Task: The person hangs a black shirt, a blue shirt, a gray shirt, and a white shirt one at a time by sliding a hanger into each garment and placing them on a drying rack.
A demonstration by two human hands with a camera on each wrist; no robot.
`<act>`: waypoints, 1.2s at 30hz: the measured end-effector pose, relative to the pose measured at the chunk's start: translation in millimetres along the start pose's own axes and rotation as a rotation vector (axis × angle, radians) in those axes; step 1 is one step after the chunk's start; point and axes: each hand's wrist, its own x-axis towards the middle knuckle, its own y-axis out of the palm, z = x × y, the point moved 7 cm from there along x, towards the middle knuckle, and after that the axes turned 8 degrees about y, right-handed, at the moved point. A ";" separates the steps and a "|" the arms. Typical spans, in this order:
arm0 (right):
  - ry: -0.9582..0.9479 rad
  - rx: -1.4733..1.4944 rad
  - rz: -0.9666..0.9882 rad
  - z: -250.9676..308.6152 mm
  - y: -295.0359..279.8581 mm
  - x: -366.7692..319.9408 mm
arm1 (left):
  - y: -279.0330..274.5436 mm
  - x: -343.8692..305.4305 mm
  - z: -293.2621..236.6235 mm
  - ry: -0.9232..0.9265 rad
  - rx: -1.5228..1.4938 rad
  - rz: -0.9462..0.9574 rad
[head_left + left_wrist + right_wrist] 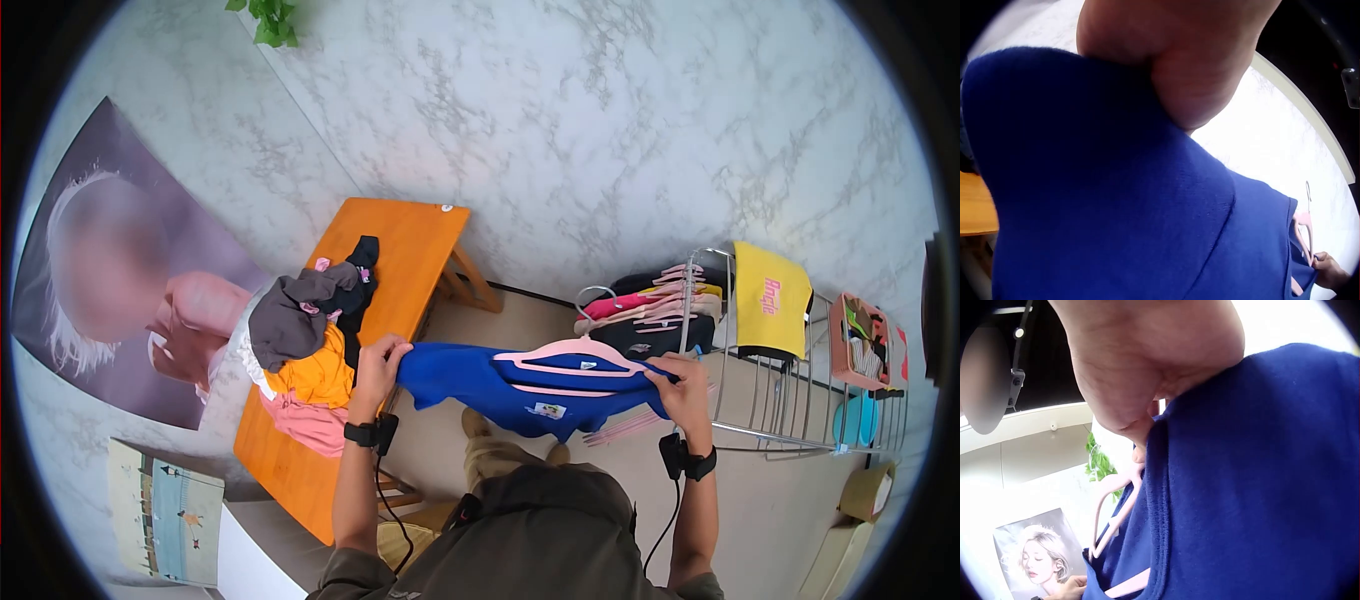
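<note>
The plant (272, 24) is cut off by the head view's top edge; the head on the poster (190, 215) is blurred there; the label (549, 411) is too small to read; the shirt (455, 378) hides part of the hanger (570, 348); the top edges crop the left hand (1179, 53) and right hand (1154, 356) in their own wrist views.

"How many hands (382, 365)?"
"Two, and two wristbands (362, 434)."
"Clothes?"
"One blue shirt (450, 375), one yellow cloth (775, 295); the pile (315, 375), I can't count."
"Hangers (520, 357)?"
"One in the shirt; on the rack (687, 300), too bunched to tell."
"Otherwise?"
"One table (385, 225), one rack, two posters (215, 245)."
</note>
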 end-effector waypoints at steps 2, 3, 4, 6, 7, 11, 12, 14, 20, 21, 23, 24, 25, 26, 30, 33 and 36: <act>-0.039 -0.030 -0.010 4.2 2.1 2.0 | 5.0 -1.5 -5.5 -0.012 0.019 0.022; -0.030 -0.029 -0.026 3.9 2.6 2.2 | 7.1 -2.8 -7.4 -0.030 0.040 0.038; -0.029 -0.031 -0.026 3.9 4.3 2.9 | 7.8 -2.1 -13.1 -0.030 0.038 0.039; -0.073 -0.045 -0.040 5.3 6.5 4.1 | 6.6 2.6 -35.1 0.090 -0.060 -0.026; -0.065 -0.050 -0.047 5.2 8.6 5.0 | 9.8 5.2 -44.5 0.094 -0.067 -0.017; -0.200 -0.037 0.006 15.7 28.8 3.7 | 37.3 11.0 -95.2 0.317 -0.113 0.164; -0.209 -0.086 -0.013 9.1 34.1 3.3 | 47.2 8.8 -97.2 0.303 -0.110 0.277; -0.241 -0.138 -0.076 -3.3 42.7 1.0 | 62.8 2.2 -79.1 0.129 -0.076 0.541; -0.061 -0.141 0.015 -56.5 64.7 -9.2 | 93.7 0.2 -69.6 0.171 -0.021 0.538; 0.012 -0.098 -0.040 -66.5 59.5 -16.1 | 108.0 -2.2 -68.0 0.195 -0.005 0.557; 0.161 0.022 -0.112 -94.2 50.8 -32.5 | 141.2 1.9 -78.6 0.243 -0.023 0.580; 0.190 0.025 -0.134 -107.0 48.9 -44.6 | 159.2 3.8 -81.8 0.198 -0.007 0.618; 0.233 0.049 -0.171 -118.2 44.5 -56.1 | 177.8 5.5 -83.6 0.224 0.002 0.618; 0.271 0.070 -0.204 -129.6 41.1 -67.0 | 198.0 7.6 -83.9 0.246 0.009 0.614; 0.401 0.079 -0.195 -185.4 57.6 -116.8 | 272.1 19.8 -90.5 0.299 0.028 0.685; 0.657 0.118 -0.152 -216.7 69.6 -157.5 | 328.4 30.8 -92.4 0.272 -0.042 0.740; 0.841 0.235 -0.115 -259.9 99.5 -207.5 | 385.6 47.1 -99.9 0.287 -0.106 0.735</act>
